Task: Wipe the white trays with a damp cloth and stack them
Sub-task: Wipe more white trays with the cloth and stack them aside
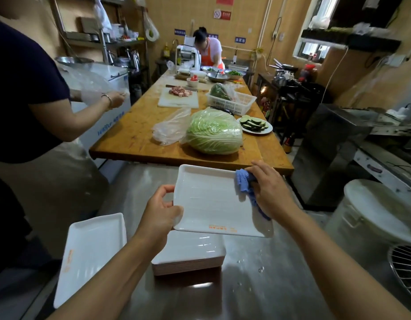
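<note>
Left hand (159, 212) grips white tray (211, 204) by its edge above tray stack (190, 257); right hand (270, 189) clutches blue cloth (243, 183) against tray's right rim

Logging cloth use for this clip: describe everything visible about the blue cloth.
The crumpled blue cloth looks like soft, nubby fabric, bunched into folds. The right hand grips it and presses it against the far right edge of the white rectangular plastic tray, which the left hand holds up. A tail of cloth hangs below the palm. Whether it is damp cannot be told.
</note>
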Demonstrator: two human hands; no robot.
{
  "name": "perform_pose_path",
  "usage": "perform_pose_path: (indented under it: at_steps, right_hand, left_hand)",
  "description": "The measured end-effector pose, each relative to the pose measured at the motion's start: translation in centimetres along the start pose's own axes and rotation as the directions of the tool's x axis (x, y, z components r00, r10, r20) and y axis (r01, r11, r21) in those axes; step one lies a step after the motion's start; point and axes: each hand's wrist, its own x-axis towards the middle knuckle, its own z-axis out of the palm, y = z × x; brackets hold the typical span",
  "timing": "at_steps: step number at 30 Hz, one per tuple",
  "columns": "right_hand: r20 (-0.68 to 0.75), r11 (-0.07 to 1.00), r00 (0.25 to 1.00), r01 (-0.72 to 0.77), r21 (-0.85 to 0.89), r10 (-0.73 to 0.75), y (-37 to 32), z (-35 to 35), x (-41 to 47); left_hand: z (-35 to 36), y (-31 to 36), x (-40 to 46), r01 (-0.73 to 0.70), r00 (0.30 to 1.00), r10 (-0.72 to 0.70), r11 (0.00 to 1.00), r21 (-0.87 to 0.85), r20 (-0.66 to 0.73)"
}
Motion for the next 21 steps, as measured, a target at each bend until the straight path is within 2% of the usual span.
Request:
perform_pose_path:
  at_steps: [3,5,9,11,14,16,18,21]
  right_hand:
    - [0.009,0.996,0.997,-0.072,0.051,0.072,0.6,0.2,-0.9]
    - [-0.016,0.994,0.994,-0.108,0.023,0.108,0.3,0.3,-1.4]
    - [-0.064,0.999,0.997,-0.044,0.027,0.046,-1.0,0.4,-2.3]
    - [-0.045,0.997,0.998,-0.037,-0.065,0.034,-1.1,0.6,-2.9]
    - [-0.021,0.954,0.999,-0.038,-0.296,0.033,-0.5,0.4,-3.4]
    - [-0.015,0.938,1.000,-0.030,-0.346,0.026,-0.4,0.1,-3.2]
    - [-0.011,0.946,1.000,-0.031,-0.322,0.029,-0.4,0.0,-2.7]
    - [-0.038,0.984,0.999,-0.023,-0.177,0.016,-1.1,0.2,-2.0]
  left_hand:
    - [0.4,-0.1,0.4,0.012,1.000,-0.011,1.000,-0.016,0.001]
    - [0.9,-0.2,0.6,0.018,1.000,-0.018,1.000,-0.023,-0.002]
    - [1.2,-0.4,1.1,0.036,0.999,-0.039,0.995,-0.091,-0.031]
    - [1.1,-0.3,1.3,0.031,0.999,-0.035,0.993,-0.111,-0.037]
    - [1.0,-0.2,1.2,0.012,0.999,-0.016,0.995,-0.103,-0.042]
    - [1.1,-0.1,1.1,0.012,1.000,-0.014,0.993,-0.116,-0.023]
    - [1.4,-0.1,1.0,0.013,1.000,-0.013,0.992,-0.124,-0.002]
    - [1.7,0.3,0.9,-0.004,1.000,0.004,0.988,-0.151,-0.003]
